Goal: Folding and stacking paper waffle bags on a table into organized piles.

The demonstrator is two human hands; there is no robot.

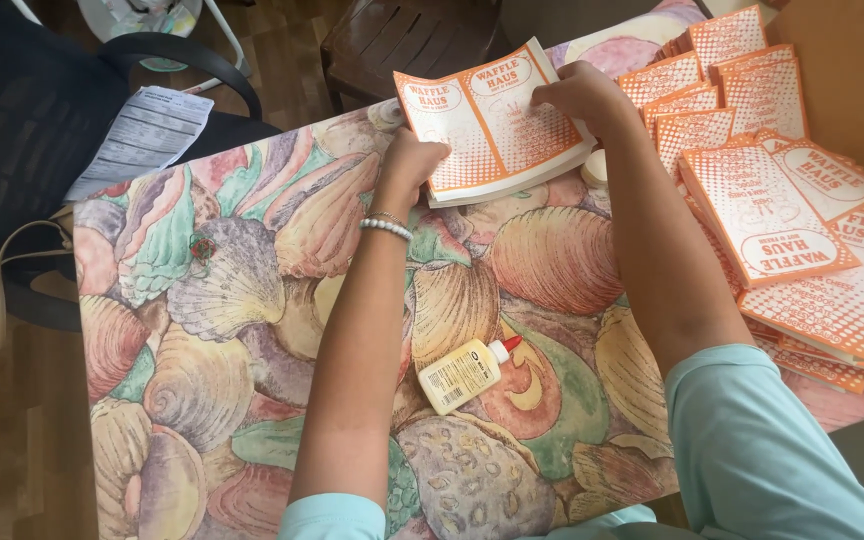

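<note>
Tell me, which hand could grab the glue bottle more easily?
Probably the left hand: the glue bottle lies right beside its forearm. The right hand sits farther off, atop the orange sheets.

Left hand (pixel 414 160): forearm extended forward, fingers curled, beaded bracelet at wrist. Right hand (pixel 580 92): arm extended, palm down, fingers bent, pressing.

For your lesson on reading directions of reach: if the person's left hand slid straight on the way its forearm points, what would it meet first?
The left hand already touches the orange-and-white printed sheet stack; going on, it would probably slide further over that stack, though depth is unclear.
</note>
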